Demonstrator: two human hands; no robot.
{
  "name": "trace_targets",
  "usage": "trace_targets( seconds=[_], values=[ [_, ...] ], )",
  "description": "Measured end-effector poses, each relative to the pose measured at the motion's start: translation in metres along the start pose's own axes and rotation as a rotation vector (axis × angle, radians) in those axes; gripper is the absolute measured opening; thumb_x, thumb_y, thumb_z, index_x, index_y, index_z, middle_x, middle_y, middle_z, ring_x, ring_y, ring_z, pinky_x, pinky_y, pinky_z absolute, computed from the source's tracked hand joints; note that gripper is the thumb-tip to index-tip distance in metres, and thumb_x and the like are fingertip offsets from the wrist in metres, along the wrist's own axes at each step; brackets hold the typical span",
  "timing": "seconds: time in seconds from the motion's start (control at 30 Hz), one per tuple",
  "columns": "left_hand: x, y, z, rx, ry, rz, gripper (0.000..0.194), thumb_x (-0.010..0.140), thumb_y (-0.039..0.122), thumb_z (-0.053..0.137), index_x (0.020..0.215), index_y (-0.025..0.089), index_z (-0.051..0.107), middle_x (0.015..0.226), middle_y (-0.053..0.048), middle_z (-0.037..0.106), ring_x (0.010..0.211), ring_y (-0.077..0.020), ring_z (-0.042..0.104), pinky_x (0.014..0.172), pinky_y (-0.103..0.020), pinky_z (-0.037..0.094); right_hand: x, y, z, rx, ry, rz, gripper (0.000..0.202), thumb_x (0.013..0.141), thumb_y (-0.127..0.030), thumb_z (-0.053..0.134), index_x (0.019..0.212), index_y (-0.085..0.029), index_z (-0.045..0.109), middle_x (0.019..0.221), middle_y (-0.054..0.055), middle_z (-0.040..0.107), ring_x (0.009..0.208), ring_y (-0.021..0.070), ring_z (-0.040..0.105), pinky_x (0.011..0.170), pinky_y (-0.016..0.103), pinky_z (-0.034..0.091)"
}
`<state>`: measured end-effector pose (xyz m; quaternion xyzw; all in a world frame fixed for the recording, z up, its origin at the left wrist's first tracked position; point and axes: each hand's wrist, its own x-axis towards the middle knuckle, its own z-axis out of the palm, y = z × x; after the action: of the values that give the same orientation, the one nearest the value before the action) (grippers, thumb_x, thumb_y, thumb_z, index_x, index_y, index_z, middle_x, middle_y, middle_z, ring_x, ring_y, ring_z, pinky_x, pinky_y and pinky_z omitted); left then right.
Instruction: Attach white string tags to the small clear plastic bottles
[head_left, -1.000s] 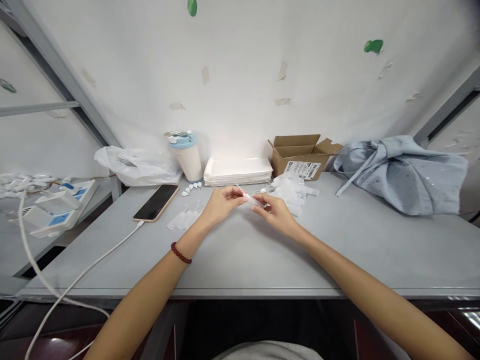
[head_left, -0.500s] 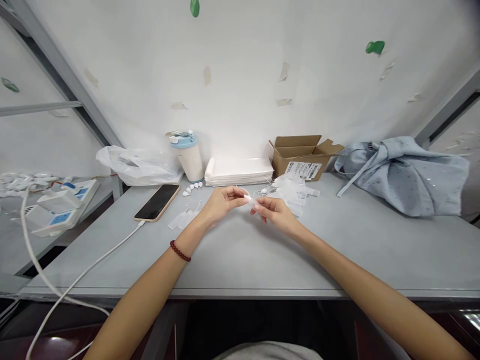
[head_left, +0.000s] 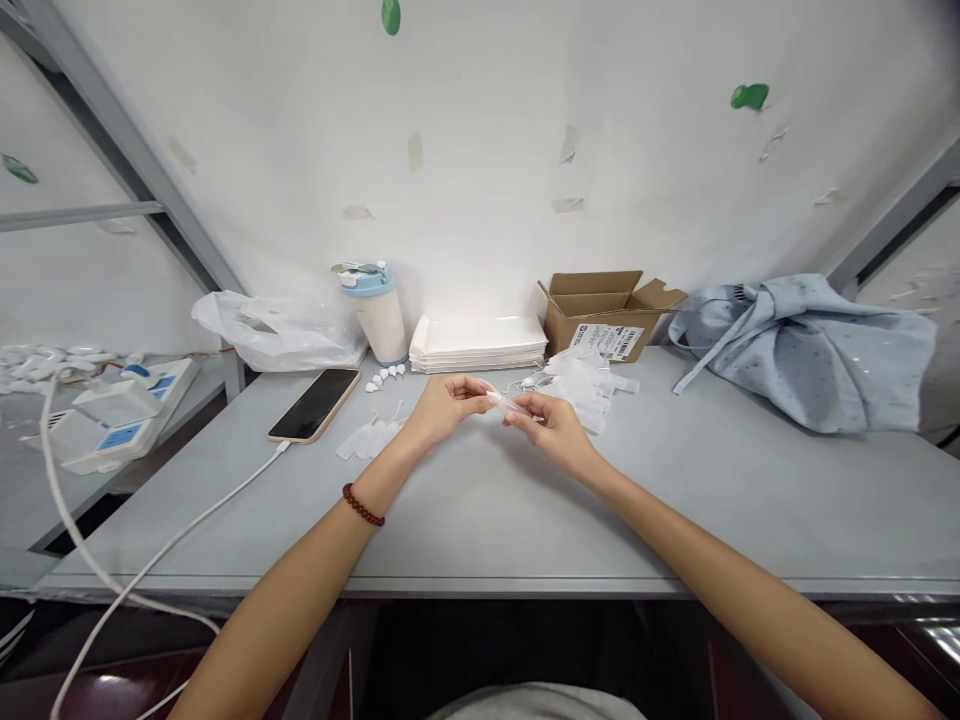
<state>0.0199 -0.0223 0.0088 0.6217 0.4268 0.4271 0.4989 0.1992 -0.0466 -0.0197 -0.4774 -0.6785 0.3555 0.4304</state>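
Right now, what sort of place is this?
Probably a small-parts assembly or packing workstation: the grey tabletop holds a pile of small translucent sleeves, an open cardboard box with a printed label, and a row of small white pieces.

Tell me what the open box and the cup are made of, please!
The open box looks like matte brown cardboard: thin flaps fold along creases. The cup seems smooth plastic, with even, pale sides and a blue lid, but its body could be painted metal.

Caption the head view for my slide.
Left hand and right hand pinch a small translucent piece above a gray table, a phone to the left.
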Motion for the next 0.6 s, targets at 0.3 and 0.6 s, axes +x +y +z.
trace_targets(
  seconds=[0.3, 0.6],
  values=[
    [-0.0023, 0.0022, 0.0078, -0.024, 0.068, -0.079, 0.024, 0.059, 0.032, 0.074, 0.071, 0.014, 0.064, 0.070, -0.001, 0.063, 0.064, -0.0123, 0.055, 0.070, -0.029, 0.045, -0.0014, 0.0044, 0.0042, -0.154, 0.044, -0.087, 0.024, 0.082, -0.035, 0.054, 0.085, -0.014, 0.064, 0.071, 0.002, 0.060, 0.064, 0.0133, 0.049, 0.059, 0.026, 0.040],
    [-0.0029, 0.0022, 0.0060, 0.039, -0.069, -0.048, 0.023, 0.068, 0.036, 0.068, 0.076, 0.014, 0.066, 0.072, -0.001, 0.061, 0.067, -0.0122, 0.054, 0.071, -0.028, 0.045, -0.0003, 0.0065, 0.0039, -0.162, 0.051, -0.118, 0.023, 0.082, -0.035, 0.054, 0.086, -0.014, 0.063, 0.069, 0.001, 0.058, 0.063, 0.0132, 0.048, 0.058, 0.026, 0.039]
  ],
)
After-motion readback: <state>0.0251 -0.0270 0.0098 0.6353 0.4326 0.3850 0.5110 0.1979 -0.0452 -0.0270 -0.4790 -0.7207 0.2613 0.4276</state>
